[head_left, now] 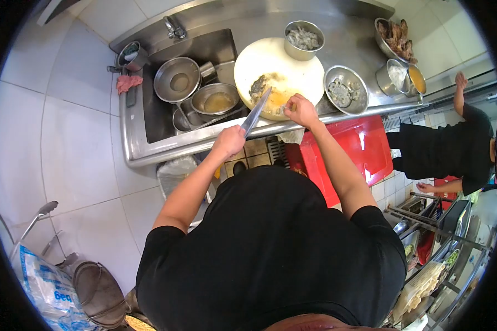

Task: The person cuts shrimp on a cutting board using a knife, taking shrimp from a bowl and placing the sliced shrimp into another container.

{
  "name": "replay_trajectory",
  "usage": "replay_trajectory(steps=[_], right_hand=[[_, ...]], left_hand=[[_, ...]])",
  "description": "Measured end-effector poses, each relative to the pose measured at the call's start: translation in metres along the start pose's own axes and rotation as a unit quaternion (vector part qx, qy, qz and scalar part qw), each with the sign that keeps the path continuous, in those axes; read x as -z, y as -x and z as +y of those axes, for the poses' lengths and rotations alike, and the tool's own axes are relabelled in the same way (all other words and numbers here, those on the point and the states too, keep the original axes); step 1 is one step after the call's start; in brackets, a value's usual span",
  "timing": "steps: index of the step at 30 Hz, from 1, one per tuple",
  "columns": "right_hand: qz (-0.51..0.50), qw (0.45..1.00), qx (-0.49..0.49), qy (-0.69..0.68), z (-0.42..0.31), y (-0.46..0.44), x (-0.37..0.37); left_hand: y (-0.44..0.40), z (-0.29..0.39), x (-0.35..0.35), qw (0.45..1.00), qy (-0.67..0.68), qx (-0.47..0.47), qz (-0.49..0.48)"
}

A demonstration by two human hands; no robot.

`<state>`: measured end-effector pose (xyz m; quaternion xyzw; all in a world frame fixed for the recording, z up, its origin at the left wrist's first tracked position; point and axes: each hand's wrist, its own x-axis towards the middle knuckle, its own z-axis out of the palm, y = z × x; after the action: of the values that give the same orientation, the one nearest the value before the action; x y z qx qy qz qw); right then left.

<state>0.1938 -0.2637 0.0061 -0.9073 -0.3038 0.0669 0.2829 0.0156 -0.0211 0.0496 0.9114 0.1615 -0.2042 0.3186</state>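
My left hand [230, 142] is wrapped round the handle of a large knife [258, 112], whose blade points up over the round white board [254, 59]. Fingers pinched, my right hand [301, 110] is over the board's lower right edge; whatever it grips is too small to name. Dark scraps [257, 87] and wet yellowish residue lie near the knife tip. On the board's top right sits a metal bowl of greyish pieces [303, 38]. A wider steel bowl [355, 74] with similar pieces stands right of the board.
A sink [149, 105] at the left holds pans and strainers [176, 80]. Brown meat [395, 38] and metal containers [392, 77] stand at the counter's right. Below is a red bin [345, 160]. Another person [447, 146] stands at the right, near a rack of food trays.
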Motion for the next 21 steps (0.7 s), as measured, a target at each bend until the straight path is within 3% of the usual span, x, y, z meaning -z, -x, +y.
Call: replay_trajectory(steps=[2, 4, 5, 6, 7, 8, 9, 11, 18, 21], right_hand=[[0.002, 1.0, -0.002, 0.0, -0.006, 0.001, 0.002], [0.05, 0.996, 0.05, -0.045, -0.011, 0.004, 0.002], [0.052, 0.996, 0.049, -0.046, -0.009, 0.003, 0.003], [0.019, 0.998, 0.042, -0.045, -0.006, 0.001, 0.004], [-0.014, 0.998, 0.035, -0.043, -0.004, 0.0, 0.004], [-0.012, 0.998, 0.033, -0.045, -0.003, -0.001, 0.003], [-0.008, 0.999, 0.024, -0.037, -0.002, -0.001, 0.001], [-0.006, 0.999, 0.015, -0.032, 0.0, 0.0, -0.004], [0.03, 0.999, -0.013, 0.002, 0.0, -0.002, -0.015], [0.029, 0.998, -0.048, 0.0, -0.001, -0.003, -0.015]], left_hand=[[0.008, 0.011, 0.002, 0.999, 0.02, 0.021, -0.015], [0.009, 0.006, -0.013, 0.997, 0.059, -0.033, -0.047], [0.015, 0.011, -0.014, 0.988, 0.122, 0.036, -0.092], [0.005, -0.004, -0.026, 0.988, 0.12, 0.036, -0.092], [-0.013, -0.033, -0.047, 0.997, 0.023, -0.072, 0.026], [-0.014, -0.034, -0.045, 0.971, -0.076, -0.178, 0.142], [-0.018, -0.034, -0.042, 0.971, -0.078, -0.179, 0.14], [0.003, 0.009, 0.003, 0.999, 0.028, 0.016, -0.015], [0.004, 0.002, -0.025, 0.992, 0.095, 0.028, -0.075], [-0.003, -0.003, -0.019, 1.0, 0.024, 0.011, 0.007]])
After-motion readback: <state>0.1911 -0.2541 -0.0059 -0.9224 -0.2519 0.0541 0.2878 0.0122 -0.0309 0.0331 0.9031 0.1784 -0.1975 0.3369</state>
